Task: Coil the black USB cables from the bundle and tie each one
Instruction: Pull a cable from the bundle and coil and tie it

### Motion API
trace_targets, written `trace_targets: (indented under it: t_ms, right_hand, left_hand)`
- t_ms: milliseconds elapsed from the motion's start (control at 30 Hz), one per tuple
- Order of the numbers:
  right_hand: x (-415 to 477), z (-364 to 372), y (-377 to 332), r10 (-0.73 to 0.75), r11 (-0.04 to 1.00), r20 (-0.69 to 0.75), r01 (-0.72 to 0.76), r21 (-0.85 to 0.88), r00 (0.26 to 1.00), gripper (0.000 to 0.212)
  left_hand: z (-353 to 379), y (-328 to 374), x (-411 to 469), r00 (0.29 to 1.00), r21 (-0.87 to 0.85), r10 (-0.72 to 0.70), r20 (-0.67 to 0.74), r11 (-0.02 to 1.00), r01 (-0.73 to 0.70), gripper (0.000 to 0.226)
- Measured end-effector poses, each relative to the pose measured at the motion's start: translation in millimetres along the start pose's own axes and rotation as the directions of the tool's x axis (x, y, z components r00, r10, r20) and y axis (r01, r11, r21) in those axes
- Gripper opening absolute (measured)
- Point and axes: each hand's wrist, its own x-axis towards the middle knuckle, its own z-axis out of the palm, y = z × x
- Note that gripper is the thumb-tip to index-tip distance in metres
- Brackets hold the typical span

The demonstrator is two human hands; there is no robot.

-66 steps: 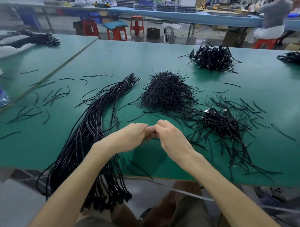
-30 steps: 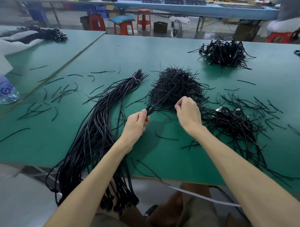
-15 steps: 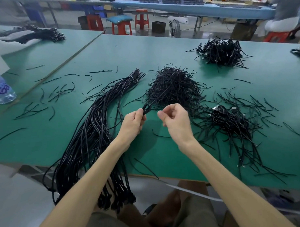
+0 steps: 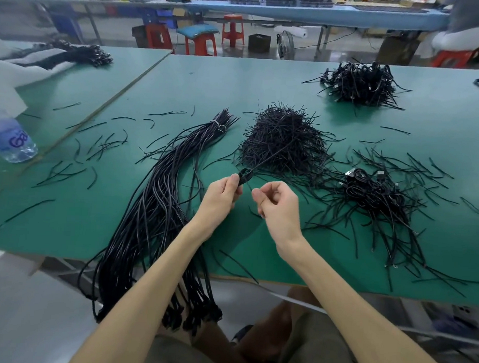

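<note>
My left hand (image 4: pixel 221 197) is shut on a small coiled black USB cable (image 4: pixel 245 176), whose loop sticks out above my thumb. A thin black strand runs from the loop up toward the heap of black twist ties (image 4: pixel 283 139). Just right of it, my right hand (image 4: pixel 278 207) pinches a thin twist tie (image 4: pixel 248 186) that reaches toward the coil. The long bundle of uncoiled cables (image 4: pixel 156 205) lies left of my hands and hangs over the table's front edge. Coiled, tied cables (image 4: pixel 376 197) lie in a pile to the right.
A second pile of cables (image 4: pixel 361 82) sits at the far right of the green table (image 4: pixel 236 83). Loose ties are scattered left and right. A water bottle (image 4: pixel 11 143) stands at the left edge. Stools and another workbench lie beyond.
My right hand reached to the tie heap, then came back beside my left hand. My left hand has kept hold of the coil and lifted slightly.
</note>
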Motion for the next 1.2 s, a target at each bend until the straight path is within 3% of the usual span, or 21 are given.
trace_targets:
  t_ms: [300, 500, 633, 733, 933, 1200]
  right_hand:
    - [3.4, -3.7, 11.8, 0.004, 0.999, 0.009, -0.004, -0.048, 1.000, 0.015]
    - [0.8, -5.8, 12.9, 0.008, 1.000, 0.051, -0.007, -0.012, 0.999, 0.017]
    - [-3.0, -8.5, 5.5, -0.002, 0.997, 0.160, -0.011, 0.081, 0.987, 0.034]
    - [-4.1, -10.2, 3.2, -0.052, 0.989, 0.236, 0.017, 0.150, 0.970, 0.048]
    - [-4.4, -8.1, 5.4, -0.093, 0.991, 0.306, 0.060, 0.118, 0.947, 0.036]
    - [-6.7, -3.6, 9.4, -0.098, 0.995, 0.239, 0.102, -0.004, 0.966, 0.028]
  left_hand:
    - [4.6, 5.9, -5.6, 0.995, 0.052, 0.072, 0.075, 0.996, -0.076, 0.043]
    - [0.3, 9.1, -7.2, 0.994, 0.020, 0.023, 0.103, 0.999, -0.026, 0.044]
    - [-9.6, 12.2, -7.3, 0.974, -0.076, -0.059, 0.220, 0.994, 0.077, 0.045]
    - [-13.7, 12.3, -8.2, 0.945, -0.055, -0.070, 0.318, 0.994, 0.092, 0.043]
    - [-13.6, 11.2, -10.7, 0.935, -0.039, -0.079, 0.345, 0.994, 0.098, 0.039]
    - [-11.3, 14.4, -13.3, 0.944, -0.107, -0.090, 0.317, 0.986, 0.130, 0.036]
